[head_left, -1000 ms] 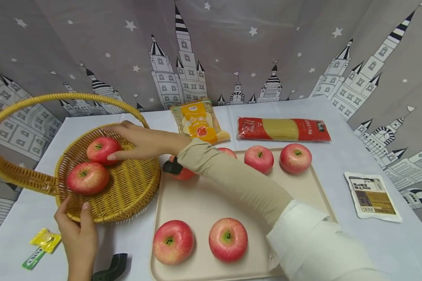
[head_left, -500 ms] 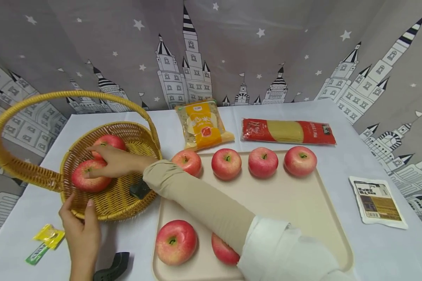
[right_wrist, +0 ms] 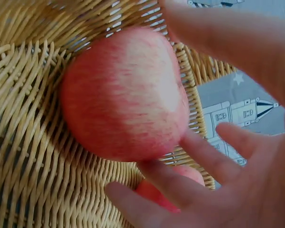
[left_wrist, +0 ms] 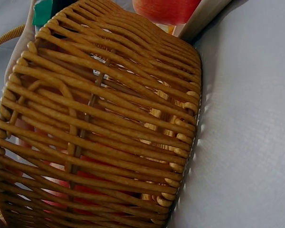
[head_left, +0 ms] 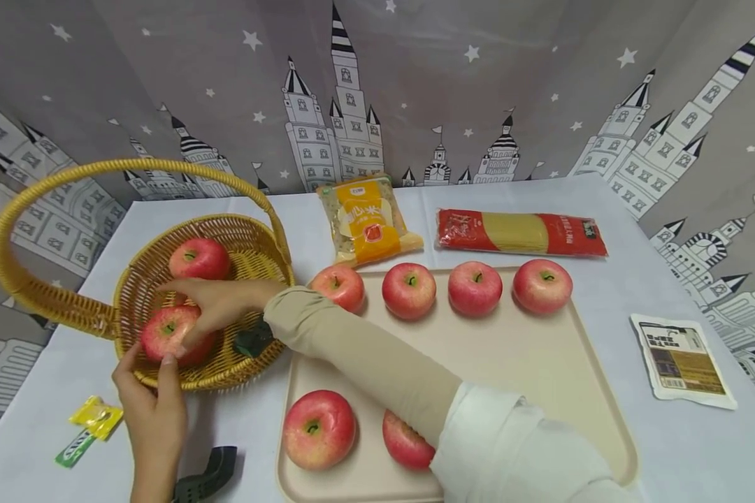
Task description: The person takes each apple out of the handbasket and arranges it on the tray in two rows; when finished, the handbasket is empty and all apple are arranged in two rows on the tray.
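Note:
A yellow wicker basket [head_left: 245,377] with a tall arched handle stands at the left, holding two red apples. My right hand [head_left: 223,300] reaches into it and grips the nearer apple [head_left: 166,332], thumb on one side and fingers on the other. In the right wrist view that apple [right_wrist: 123,95] lies between the thumb and the spread fingers, against the wicker. The other apple [head_left: 200,258] rests farther back in the basket. My left hand [head_left: 157,412] holds the basket's near rim, thumb and forefinger over the edge. The wicker side [left_wrist: 99,118] fills most of the left wrist view.
Right of the basket lies a beige tray [head_left: 509,391] with several apples along its back edge and two in front. Behind it are an orange grain bag [head_left: 368,220] and a red noodle pack [head_left: 522,232]. A white pouch [head_left: 682,360] lies right, yellow candy [head_left: 97,417] left.
My right hand has gone from the farther apple to the nearer one, which has shifted slightly right and toward me. The left hand stays at the basket rim.

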Demonstrator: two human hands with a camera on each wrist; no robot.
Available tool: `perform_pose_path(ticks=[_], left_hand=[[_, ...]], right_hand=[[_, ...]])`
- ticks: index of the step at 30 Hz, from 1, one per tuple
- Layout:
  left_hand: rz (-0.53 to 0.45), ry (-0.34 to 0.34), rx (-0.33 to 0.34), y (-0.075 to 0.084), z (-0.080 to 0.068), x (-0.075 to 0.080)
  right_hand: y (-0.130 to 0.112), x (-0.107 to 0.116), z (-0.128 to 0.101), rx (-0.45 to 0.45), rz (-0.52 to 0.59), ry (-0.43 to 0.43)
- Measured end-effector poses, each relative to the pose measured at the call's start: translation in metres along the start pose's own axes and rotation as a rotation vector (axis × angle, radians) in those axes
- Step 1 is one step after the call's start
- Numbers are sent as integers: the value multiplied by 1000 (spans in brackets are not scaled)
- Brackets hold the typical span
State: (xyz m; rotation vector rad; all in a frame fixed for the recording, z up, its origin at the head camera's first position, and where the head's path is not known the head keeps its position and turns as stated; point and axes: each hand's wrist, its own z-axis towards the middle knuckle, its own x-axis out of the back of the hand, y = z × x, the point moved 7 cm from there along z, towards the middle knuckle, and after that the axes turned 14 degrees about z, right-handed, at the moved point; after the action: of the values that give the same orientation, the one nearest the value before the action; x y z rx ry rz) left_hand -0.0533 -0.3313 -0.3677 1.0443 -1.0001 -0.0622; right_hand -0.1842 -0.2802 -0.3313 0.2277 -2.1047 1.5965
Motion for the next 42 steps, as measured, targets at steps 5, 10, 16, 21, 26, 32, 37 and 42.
perform_pose_path(ticks=[5,10,16,21,26,32,37,42], left_hand=[[5,0,-2,2,1,-1],[1,12,-13,3,3,1],[-11,17,-21,4,4,1],[-24,24,-29,6,4,0],[-39,25,-42,7,3,-3],[-15,14,-25,7,2,-7],[4,-6,7,4,0,-9],[21,-10,36,-2,0,-7]], right_hand=[[-1,-8,-5,-7,-26,-106],[-5,-15,-6,6,-165,-155],[-10,-17,-7,-5,-327,-142],[-7,-11,-11,-30,-344,-98],[-12,4,-23,38,-359,-67],[-26,34,-64,72,-307,9],[-25,55,-130,109,-249,73],[-3,71,-209,141,-183,167]])
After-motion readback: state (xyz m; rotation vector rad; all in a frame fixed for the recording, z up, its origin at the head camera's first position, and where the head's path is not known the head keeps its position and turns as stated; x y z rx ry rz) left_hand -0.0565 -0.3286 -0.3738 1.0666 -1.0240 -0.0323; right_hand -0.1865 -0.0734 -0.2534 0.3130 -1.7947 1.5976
